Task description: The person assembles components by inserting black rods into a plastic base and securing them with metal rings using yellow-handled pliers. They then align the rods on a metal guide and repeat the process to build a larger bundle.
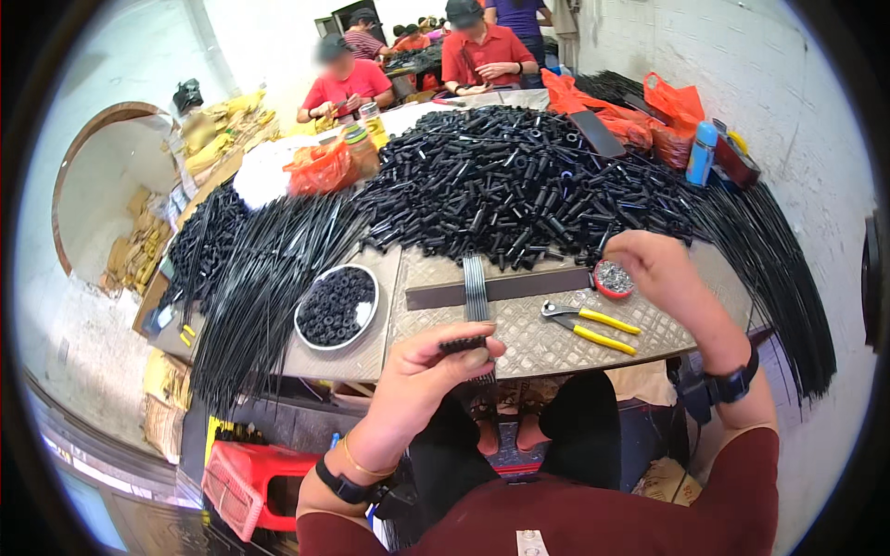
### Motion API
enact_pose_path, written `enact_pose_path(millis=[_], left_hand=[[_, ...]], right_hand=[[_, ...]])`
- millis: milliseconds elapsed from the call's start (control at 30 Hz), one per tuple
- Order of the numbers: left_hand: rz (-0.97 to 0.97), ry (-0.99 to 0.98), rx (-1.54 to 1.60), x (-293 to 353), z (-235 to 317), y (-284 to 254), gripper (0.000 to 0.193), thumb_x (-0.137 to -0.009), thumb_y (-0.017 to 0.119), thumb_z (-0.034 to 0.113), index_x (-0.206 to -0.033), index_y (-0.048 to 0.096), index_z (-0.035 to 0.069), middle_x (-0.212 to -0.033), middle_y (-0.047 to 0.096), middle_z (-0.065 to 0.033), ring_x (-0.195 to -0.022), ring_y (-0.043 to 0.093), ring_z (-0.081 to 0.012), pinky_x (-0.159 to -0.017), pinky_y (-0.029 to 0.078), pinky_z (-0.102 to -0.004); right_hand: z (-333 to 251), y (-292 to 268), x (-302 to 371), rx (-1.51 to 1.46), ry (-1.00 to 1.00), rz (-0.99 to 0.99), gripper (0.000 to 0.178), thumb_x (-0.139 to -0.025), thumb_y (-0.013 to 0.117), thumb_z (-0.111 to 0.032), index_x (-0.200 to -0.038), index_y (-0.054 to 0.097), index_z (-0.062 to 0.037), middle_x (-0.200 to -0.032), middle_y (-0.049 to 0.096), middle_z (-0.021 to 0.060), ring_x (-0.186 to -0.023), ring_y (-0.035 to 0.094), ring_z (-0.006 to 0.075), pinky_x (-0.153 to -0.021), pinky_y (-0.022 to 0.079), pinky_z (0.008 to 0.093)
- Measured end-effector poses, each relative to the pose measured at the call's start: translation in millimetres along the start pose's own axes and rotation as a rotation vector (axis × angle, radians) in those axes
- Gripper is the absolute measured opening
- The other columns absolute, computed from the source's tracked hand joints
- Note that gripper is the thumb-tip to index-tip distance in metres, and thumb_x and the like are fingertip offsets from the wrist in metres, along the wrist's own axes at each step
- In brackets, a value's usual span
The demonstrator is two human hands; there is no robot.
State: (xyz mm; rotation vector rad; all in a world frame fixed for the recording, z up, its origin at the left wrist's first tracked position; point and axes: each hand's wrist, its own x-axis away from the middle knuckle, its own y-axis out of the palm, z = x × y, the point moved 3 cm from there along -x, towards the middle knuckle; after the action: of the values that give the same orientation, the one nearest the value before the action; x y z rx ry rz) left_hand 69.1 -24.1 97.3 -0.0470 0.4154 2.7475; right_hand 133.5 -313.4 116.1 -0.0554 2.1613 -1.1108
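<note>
Head: left hand [422, 368] pinches a row of small black pieces [456, 346] at the near edge of the table [519, 357]. Bundle of thin rods [476, 283] crosses the dark bar [538, 286] just beyond. Right hand [654, 264] curled at the red bowl [613, 295] of metal bits; can't tell if gripping. Yellow-handled pliers [604, 321] nearby.

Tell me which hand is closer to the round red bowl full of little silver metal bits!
Right. The right hand is close beside the red bowl, on its right side; the left hand is farther off, to the bowl's left and closer to the body.
</note>
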Motion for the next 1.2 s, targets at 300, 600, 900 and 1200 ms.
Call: enact_pose_path(millis=[300, 600, 900, 1200], left_hand=[[-0.025, 0.027, 0.023, 8.7, -0.6, 0.9, 0.024, -0.086, 0.058, 0.002, -0.11, 0.06, -0.002, -0.104, 0.064, -0.0146, -0.099, 0.061, -0.0215, -0.086, 0.051, -0.0317], [-0.04, 0.034, 0.021, 5.5, 4.5, 3.6, 0.029, -0.085, 0.061, 0.004, -0.114, 0.058, 0.0, -0.104, 0.063, -0.0158, -0.099, 0.061, -0.0227, -0.086, 0.051, -0.0333], [-0.015, 0.146, 0.019, -1.1, -3.8, -3.9, 0.03, -0.086, 0.058, 0.006, -0.116, 0.055, -0.001, -0.102, 0.06, -0.0266, -0.098, 0.06, -0.0402, -0.08, 0.056, -0.0438], [-0.013, 0.165, 0.044, 0.3, -1.8, -1.9, 0.032, -0.085, 0.061, 0.008, -0.115, 0.055, -0.001, -0.101, 0.06, -0.0273, -0.098, 0.06, -0.0401, -0.079, 0.056, -0.0437]], right_hand=[[214.8, -1.4, 47.6, 0.598, 0.529, -0.115, 0.017, -0.076, 0.059, -0.018, -0.087, 0.062, -0.0053, -0.086, 0.06, 0.0219, -0.085, 0.06, 0.0373, -0.076, 0.049, 0.044], [223.0, 4.8, 66.3, 0.631, 0.471, -0.192, 0.014, -0.079, 0.056, -0.016, -0.087, 0.061, -0.005, -0.091, 0.061, 0.0147, -0.089, 0.059, 0.0334, -0.077, 0.047, 0.0437], [228.9, 3.5, 58.5, 0.558, 0.481, -0.099, 0.015, -0.081, 0.051, -0.014, -0.088, 0.061, -0.0071, -0.093, 0.062, 0.0117, -0.091, 0.058, 0.0313, -0.078, 0.046, 0.0432], [231.1, 4.1, 64.3, 0.603, 0.489, -0.1, 0.014, -0.082, 0.053, -0.019, -0.088, 0.062, -0.01, -0.094, 0.061, 0.0087, -0.094, 0.056, 0.029, -0.079, 0.044, 0.0433]])
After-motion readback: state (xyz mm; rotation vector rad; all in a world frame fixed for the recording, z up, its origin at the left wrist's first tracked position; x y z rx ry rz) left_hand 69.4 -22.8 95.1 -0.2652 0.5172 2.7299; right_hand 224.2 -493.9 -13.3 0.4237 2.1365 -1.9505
